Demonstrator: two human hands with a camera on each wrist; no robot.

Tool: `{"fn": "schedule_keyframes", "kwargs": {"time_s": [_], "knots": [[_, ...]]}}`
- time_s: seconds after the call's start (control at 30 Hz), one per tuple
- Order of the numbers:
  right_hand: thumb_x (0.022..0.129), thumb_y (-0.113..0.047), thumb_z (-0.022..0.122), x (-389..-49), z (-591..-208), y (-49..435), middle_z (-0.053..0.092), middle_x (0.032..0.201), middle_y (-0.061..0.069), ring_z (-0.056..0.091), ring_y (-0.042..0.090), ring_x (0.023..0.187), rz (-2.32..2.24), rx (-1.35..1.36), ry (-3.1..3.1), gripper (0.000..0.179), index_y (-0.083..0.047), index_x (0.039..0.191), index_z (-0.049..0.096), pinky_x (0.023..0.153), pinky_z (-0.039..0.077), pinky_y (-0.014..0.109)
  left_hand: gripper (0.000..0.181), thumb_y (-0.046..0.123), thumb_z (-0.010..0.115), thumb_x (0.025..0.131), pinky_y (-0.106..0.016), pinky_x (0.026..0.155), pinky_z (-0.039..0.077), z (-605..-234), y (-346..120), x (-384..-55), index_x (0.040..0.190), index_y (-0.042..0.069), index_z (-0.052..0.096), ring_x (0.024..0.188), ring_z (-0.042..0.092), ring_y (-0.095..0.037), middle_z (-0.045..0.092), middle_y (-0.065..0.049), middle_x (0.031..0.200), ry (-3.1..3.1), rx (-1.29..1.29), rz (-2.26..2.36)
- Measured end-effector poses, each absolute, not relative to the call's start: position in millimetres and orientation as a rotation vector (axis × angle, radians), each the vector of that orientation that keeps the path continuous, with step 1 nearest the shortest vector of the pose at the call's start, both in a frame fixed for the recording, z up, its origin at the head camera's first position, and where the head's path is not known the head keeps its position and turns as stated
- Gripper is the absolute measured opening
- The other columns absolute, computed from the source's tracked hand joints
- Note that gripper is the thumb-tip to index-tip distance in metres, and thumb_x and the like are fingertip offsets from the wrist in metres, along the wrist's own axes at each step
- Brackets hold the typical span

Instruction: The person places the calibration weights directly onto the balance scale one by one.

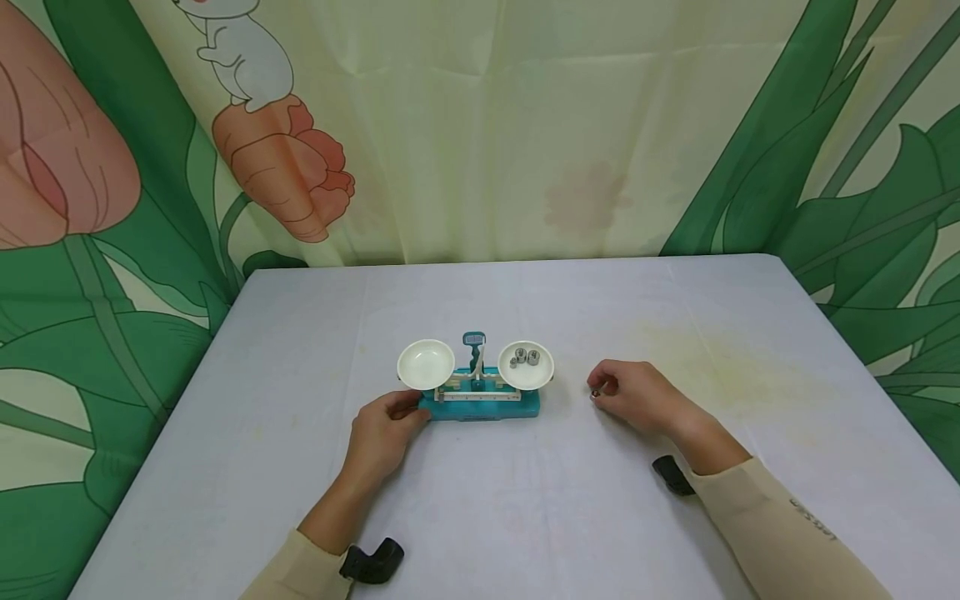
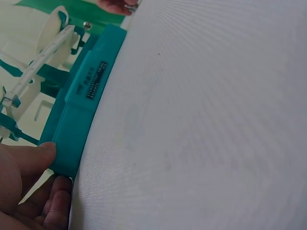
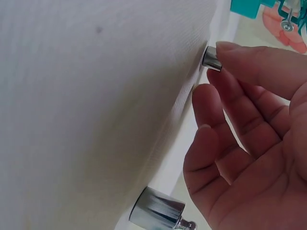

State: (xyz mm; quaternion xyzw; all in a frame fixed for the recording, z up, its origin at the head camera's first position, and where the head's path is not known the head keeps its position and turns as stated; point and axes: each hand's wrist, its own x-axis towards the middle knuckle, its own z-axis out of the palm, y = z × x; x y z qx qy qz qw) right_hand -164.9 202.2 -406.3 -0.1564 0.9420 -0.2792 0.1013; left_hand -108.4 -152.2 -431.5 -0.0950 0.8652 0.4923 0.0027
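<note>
A small teal balance scale point(image 1: 478, 408) stands mid-table with two white pans. Its left pan point(image 1: 426, 364) holds nothing, while several small metal weights point(image 1: 533, 357) sit in the right pan point(image 1: 527, 383). My left hand point(image 1: 381, 433) grips the left end of the base, with the thumb point(image 2: 47, 151) on its front edge and the fingers curled by its end. To the right of the scale, my right hand point(image 1: 637, 396) pinches a small silver weight point(image 3: 211, 59) between thumb and fingers, close to the tabletop. A larger knobbed weight point(image 3: 156, 209) lies near that hand in the right wrist view.
A white cloth covers the table point(image 1: 300, 333). Behind it hangs a curtain point(image 1: 480, 150) printed with leaves, a carrot and a white animal. Black wrist mounts point(image 1: 372, 562) protrude beside both sleeves.
</note>
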Motion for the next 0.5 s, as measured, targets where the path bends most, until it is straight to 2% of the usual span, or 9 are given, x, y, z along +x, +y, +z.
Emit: {"fn": "schedule_keyframes", "kwargs": {"time_s": [0.33,0.5], "knots": [[0.087,-0.005,0.068,-164.4,-405.3,201.9,0.060,0.079,-0.004,0.054,0.015,0.075,-0.824,-0.495,2.808,0.010,-0.012,0.095,0.067,0.070,0.047,0.034,0.037,0.013,0.073,0.091,-0.040,0.090,0.056,-433.1,-152.3,-108.2,0.125,0.000,0.067,0.108,0.066,-0.027,0.069,-0.012,0.118,2.733,-0.294,1.527],[0.089,-0.007,0.065,-161.1,-400.6,201.0,0.065,0.090,0.000,0.060,0.021,0.086,-0.875,-0.459,2.837,0.011,-0.010,0.099,0.068,0.078,0.050,0.040,0.038,0.012,0.073,0.091,-0.040,0.090,0.055,-432.6,-152.3,-108.4,0.126,0.000,0.067,0.109,0.066,-0.027,0.069,-0.012,0.119,2.721,-0.295,1.534]]}}
